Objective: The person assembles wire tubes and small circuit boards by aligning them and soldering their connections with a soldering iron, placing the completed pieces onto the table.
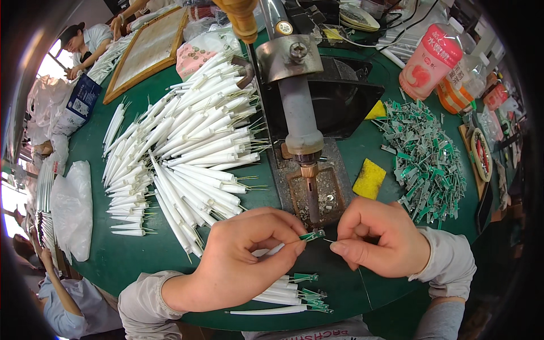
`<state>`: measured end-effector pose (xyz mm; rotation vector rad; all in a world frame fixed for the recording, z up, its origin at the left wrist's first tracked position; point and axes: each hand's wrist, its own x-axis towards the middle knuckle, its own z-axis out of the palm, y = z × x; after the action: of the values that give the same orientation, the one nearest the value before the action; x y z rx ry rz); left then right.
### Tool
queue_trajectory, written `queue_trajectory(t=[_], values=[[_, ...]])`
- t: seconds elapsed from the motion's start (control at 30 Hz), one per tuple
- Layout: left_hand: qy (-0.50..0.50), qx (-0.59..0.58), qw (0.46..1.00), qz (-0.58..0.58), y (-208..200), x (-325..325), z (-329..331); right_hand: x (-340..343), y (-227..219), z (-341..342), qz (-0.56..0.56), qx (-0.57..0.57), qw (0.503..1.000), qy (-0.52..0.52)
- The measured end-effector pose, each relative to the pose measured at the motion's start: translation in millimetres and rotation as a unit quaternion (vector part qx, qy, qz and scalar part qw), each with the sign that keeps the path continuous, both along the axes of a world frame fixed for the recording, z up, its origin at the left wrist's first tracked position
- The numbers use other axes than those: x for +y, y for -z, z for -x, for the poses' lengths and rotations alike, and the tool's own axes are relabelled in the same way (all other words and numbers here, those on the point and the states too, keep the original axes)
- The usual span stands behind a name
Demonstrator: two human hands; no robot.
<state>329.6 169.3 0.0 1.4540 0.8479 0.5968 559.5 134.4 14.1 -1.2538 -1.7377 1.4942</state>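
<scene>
Just below the tip of an upright soldering iron [313, 198], my left hand [243, 255] pinches a white tube [274, 250] with a small green circuit board [312, 235] at its end. Thumb and forefinger close around the joint between tube and board. My right hand [385, 235] pinches a thin wire, probably solder [364, 289]; its short end points at the board, and its length trails down over the table edge. Whether the wire touches the board, I cannot tell. Under my left hand lie several white tubes [277, 300] with green boards on their ends.
A large heap of white tubes with wire ends [198, 130] covers the left. Loose green boards [425, 164] are piled at right, beside a yellow sponge [369, 178]. Behind stand a pink-labelled bottle [430, 59] and a wood-framed board [144, 54]. Other people work at far left.
</scene>
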Motion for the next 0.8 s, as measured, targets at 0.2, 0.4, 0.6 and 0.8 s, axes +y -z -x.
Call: queue_trajectory(t=[0.2, 0.4, 0.6, 0.8], values=[[-0.008, -0.018, 1.0, -0.006, 0.8, 1.4, -0.7, -8.3, 11.0, 12.7, -0.121, 0.007, 0.99, 0.07], [-0.006, -0.018, 0.999, -0.033, 0.8, 1.3, -1.1, -8.7, 20.1, 16.8, -0.174, 0.003, 0.979, 0.107], [0.001, -0.024, 0.998, -0.061, 1.0, 2.5, -0.3, -9.3, 24.4, 18.3, -0.191, 0.035, 0.975, 0.112], [-0.02, -0.057, 0.998, 0.033, -3.4, 2.9, -1.2, -7.9, 23.7, 15.9, -0.186, 0.035, 0.977, 0.099]])
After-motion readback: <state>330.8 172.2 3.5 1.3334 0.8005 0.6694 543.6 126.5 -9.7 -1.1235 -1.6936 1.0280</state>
